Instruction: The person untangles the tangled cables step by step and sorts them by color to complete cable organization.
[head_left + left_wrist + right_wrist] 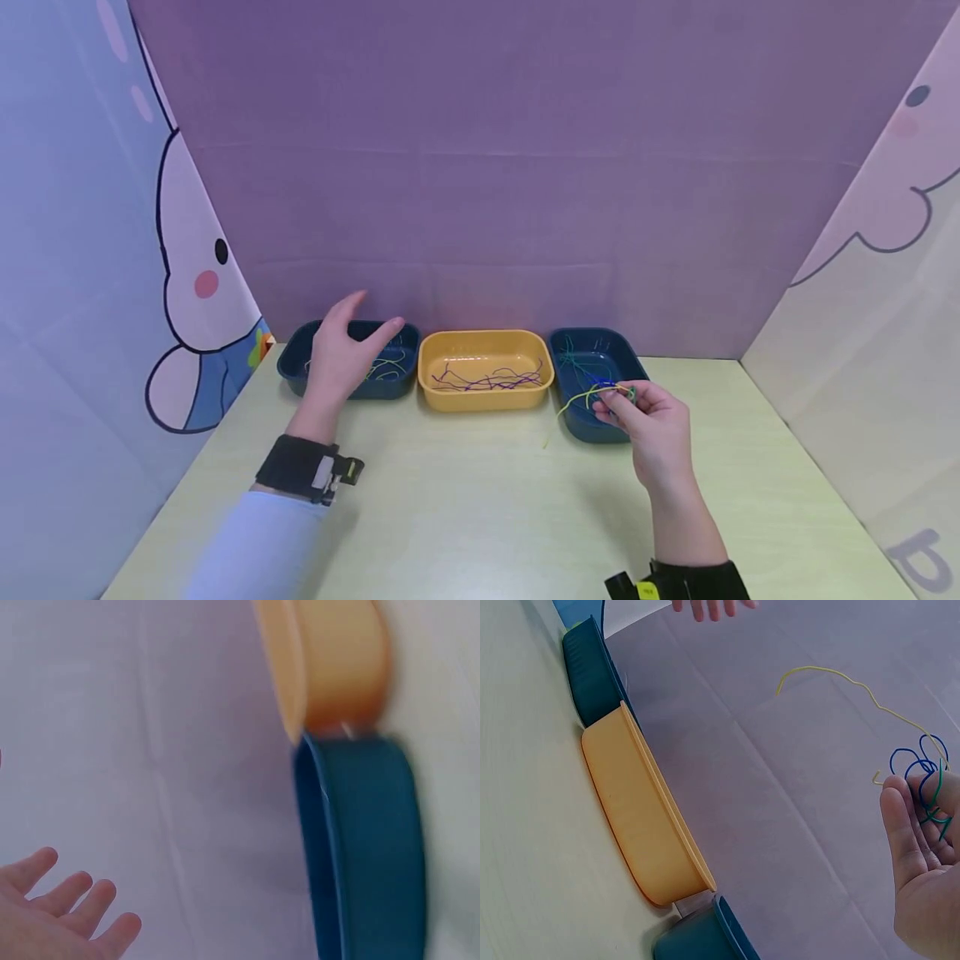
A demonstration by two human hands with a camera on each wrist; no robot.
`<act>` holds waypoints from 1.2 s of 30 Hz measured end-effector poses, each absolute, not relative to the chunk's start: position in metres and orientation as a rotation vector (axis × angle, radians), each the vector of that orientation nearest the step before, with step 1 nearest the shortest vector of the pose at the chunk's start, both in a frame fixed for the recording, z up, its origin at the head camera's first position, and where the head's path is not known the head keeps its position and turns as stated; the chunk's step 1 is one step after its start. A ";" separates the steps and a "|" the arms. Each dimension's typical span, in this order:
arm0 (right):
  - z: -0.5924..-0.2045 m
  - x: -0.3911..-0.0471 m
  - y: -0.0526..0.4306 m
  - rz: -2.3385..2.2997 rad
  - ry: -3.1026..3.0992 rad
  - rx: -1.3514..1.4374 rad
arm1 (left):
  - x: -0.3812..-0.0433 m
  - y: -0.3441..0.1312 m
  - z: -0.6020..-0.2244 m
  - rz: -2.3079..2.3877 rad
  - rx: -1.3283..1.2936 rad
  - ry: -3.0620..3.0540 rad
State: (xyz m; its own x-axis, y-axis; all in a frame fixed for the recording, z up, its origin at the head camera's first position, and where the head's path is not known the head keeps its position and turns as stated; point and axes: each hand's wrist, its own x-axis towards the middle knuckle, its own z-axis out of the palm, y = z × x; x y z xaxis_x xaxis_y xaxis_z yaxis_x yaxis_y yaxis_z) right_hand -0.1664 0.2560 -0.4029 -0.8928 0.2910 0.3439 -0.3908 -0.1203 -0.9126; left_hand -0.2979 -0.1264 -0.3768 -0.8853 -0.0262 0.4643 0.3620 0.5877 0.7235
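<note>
My right hand [660,429] pinches a small tangle of thin coloured wires [922,761] above the front of the right dark blue bin [600,433]. A long yellow wire [832,671] trails from it, with blue loops and green ends close by the fingertips. Over the left dark blue bin [390,389] hovers my left hand [337,354], holding nothing, thumb spread from the fingers. In that bin lie yellowish wires [386,364], partly hidden by the hand. Green wires [573,358] lie in the right bin.
Between the blue bins stands a yellow bin [486,402] with purple wires [491,383] in it. All three bins line the back of the pale table [480,500], against a purple cloth backdrop [487,208]. Printed cloths [75,292] rise at both sides.
</note>
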 end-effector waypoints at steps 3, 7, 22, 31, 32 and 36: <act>-0.403 -0.166 0.257 2.067 -1.711 0.119 | -0.281 -0.114 -0.377 -1.282 -0.335 -2.349; -0.403 -0.165 0.258 2.084 -1.700 0.139 | -0.261 -0.102 -0.382 -1.384 -0.402 -2.283; -0.403 -0.165 0.257 2.077 -1.718 0.162 | -0.242 -0.090 -0.401 -1.460 -0.492 -2.295; -0.403 -0.165 0.250 2.065 -1.770 0.215 | -0.236 -0.074 -0.403 -1.532 -0.652 -2.269; -0.404 -0.165 0.248 2.061 -1.789 0.216 | -0.235 -0.072 -0.404 -1.544 -0.678 -2.269; -0.406 -0.164 0.240 2.034 -1.884 0.206 | -0.228 -0.062 -0.405 -1.571 -0.774 -2.272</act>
State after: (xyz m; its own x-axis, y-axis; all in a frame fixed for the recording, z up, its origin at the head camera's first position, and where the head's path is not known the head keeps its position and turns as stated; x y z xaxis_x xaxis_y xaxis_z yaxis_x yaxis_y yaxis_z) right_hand -0.1644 0.2400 -0.4058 -0.9249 0.1610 0.3443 -0.3556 -0.0466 -0.9335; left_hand -0.2284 -0.0618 -0.4051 -0.8201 0.2721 0.5034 0.5671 0.2684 0.7787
